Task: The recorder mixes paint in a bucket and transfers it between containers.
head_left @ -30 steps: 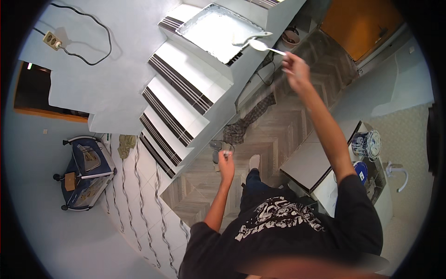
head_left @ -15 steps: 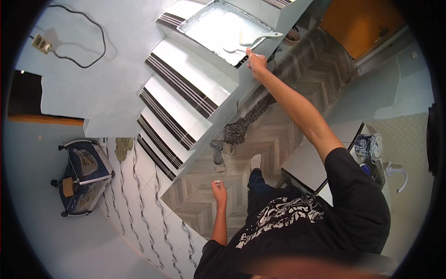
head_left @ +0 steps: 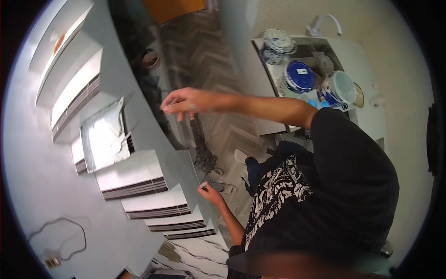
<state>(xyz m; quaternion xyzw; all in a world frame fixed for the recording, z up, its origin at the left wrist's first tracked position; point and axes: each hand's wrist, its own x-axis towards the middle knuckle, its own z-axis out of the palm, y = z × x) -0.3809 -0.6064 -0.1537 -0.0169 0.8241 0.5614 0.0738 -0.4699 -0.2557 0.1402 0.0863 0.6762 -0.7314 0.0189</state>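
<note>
"How's the right hand (head_left: 185, 100)?"
"Fingers spread apart. The left hand (head_left: 211, 192) is curled; whether it grips anything, I can't tell."
"And the paint tray (head_left: 86, 149)?"
"On the staircase (head_left: 134, 169), apart from both hands."

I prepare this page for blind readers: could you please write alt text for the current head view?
A person's right hand, fingers spread, is stretched out, clear of a tray of white paint on striped white stairs. The left hand, loosely curled, is lower in the picture; whether it holds anything is unclear. At upper right, buckets stand on a counter.
</note>
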